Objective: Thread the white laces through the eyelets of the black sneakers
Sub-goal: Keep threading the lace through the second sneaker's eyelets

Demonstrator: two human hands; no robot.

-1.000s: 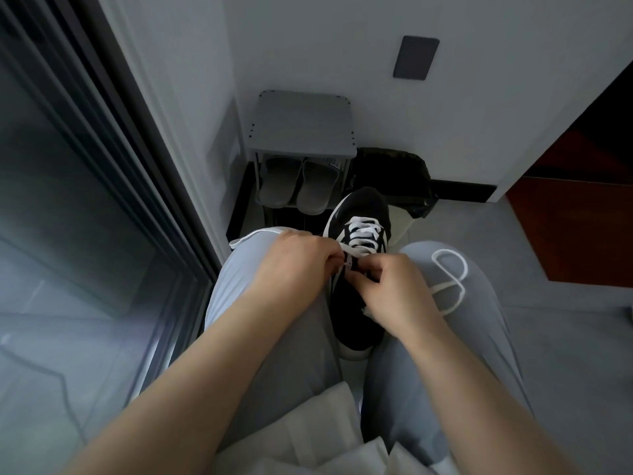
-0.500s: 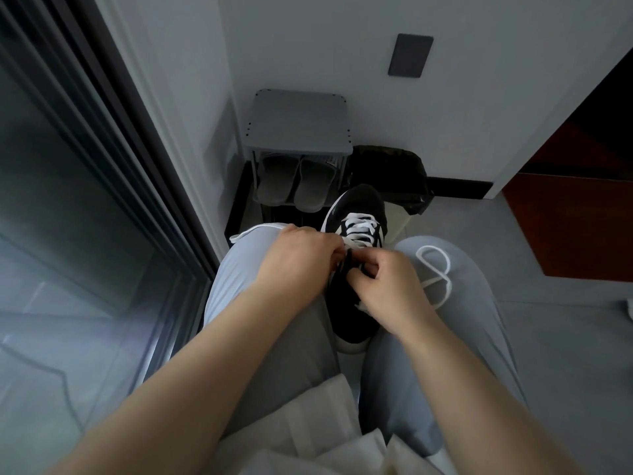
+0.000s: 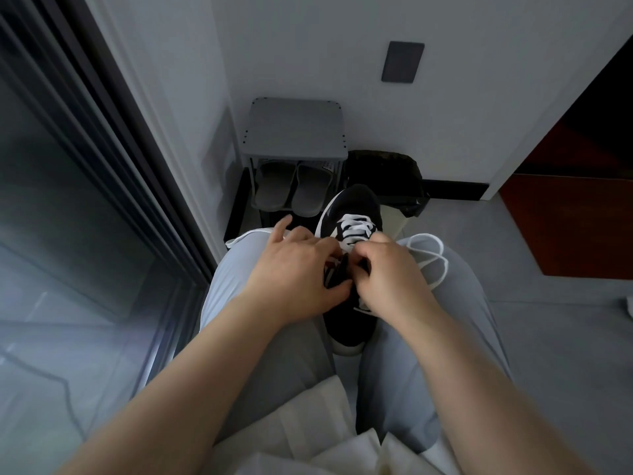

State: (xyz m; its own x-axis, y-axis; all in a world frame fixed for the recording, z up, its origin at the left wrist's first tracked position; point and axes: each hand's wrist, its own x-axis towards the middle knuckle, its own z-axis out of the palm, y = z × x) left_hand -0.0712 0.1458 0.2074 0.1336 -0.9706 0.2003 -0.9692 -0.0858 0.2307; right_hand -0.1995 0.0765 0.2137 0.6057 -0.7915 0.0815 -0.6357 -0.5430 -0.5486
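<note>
Black sneaker (image 3: 349, 323) is wedged between the knees, toe pointing at 12 o'clock toward the grey slippers (image 3: 291, 190) on the little shoe rack (image 3: 294, 128). The white lace (image 3: 356, 229) is already crossed through the front rows. Left hand (image 3: 294, 272) grips the upper from the 9 o'clock side, thumb pressed in by the collar, 1 finger sticking out loose. Right hand (image 3: 390, 272) is bunched tight right at the eyelets. It looks like it's pinching the lace, but the tip itself is hidden under the fingers. The slack loop (image 3: 442, 250) lies over the right thigh at 3 o'clock. The lace is flat, soft and floppy, so I'd hold it right at the stiff tip. The shoe is light and its upper gives, so brace it close beside the eyelet being fed.
</note>
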